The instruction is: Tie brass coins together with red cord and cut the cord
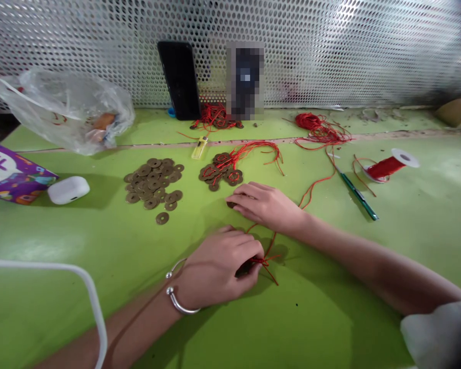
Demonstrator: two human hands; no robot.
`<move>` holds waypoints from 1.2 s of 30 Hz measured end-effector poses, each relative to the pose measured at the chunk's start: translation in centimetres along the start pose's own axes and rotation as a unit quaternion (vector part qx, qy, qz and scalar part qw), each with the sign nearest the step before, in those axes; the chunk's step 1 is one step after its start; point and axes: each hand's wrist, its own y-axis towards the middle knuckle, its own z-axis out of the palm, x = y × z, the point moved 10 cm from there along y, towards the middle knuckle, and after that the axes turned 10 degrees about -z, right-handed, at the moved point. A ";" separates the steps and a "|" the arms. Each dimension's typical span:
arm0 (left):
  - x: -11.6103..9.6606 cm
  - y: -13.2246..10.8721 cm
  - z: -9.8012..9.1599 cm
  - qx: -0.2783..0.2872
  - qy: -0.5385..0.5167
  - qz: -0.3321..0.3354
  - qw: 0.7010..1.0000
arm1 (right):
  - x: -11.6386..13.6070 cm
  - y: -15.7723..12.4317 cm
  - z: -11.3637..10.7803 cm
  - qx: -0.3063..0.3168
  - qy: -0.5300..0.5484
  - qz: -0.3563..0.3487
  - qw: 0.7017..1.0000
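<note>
My left hand (226,264), a silver bangle at its wrist, is closed with thumb and finger pinching a knotted red cord (269,271). A dark, coin-like edge shows inside that hand, mostly hidden by the fingers. Above and to the right, my right hand (267,205) has its fingertips closed on a brown holed coin (231,205) close to the table. Beyond it lies a bunch of coins tied with red cord (234,177). Loose holed coins (149,184) are heaped to the left, with a single coin (162,218) in front of the heap.
On the green table (330,323) are a yellow lighter (200,147), a green-handled tool (359,196), a red cord spool (388,166) and a tangle of red cord (315,127). A black phone (180,79) leans on the perforated panel. A white cable (88,282) crosses the lower left.
</note>
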 end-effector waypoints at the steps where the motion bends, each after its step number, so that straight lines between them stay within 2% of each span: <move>1: 0.0 0.0 0.0 -0.002 0.000 0.001 1.000 | 0.0 0.0 0.0 0.001 0.001 0.001 1.000; 6: 0.0 0.1 0.1 0.002 0.007 -0.004 1.000 | -0.5 -0.1 -0.6 -0.010 0.031 0.016 0.999; 9: 0.1 0.1 0.0 -0.009 0.000 -0.006 1.000 | -0.1 0.8 -1.5 -0.023 0.048 0.002 0.999; 13: 0.0 0.1 0.0 -0.027 0.009 0.001 1.000 | 2.5 4.3 -1.8 -0.006 0.050 -0.067 0.996; 17: 0.0 0.0 -0.3 -0.054 0.004 0.010 0.999 | 5.7 9.0 -0.9 0.029 0.038 -0.136 0.990; 21: -0.2 0.1 -0.2 -0.047 0.006 0.026 0.999 | 6.9 12.0 0.7 0.081 0.033 -0.148 0.985; 32: -0.1 0.3 0.4 -0.010 0.025 0.022 0.999 | 6.8 13.7 2.1 0.159 0.063 -0.115 0.979; 34: 0.0 0.3 0.4 -0.010 0.027 0.018 0.999 | 6.7 13.7 2.3 0.167 0.091 -0.103 0.976; 36: 0.1 0.4 0.4 -0.011 0.036 0.013 0.999 | 6.6 13.5 2.1 0.149 0.148 -0.093 0.973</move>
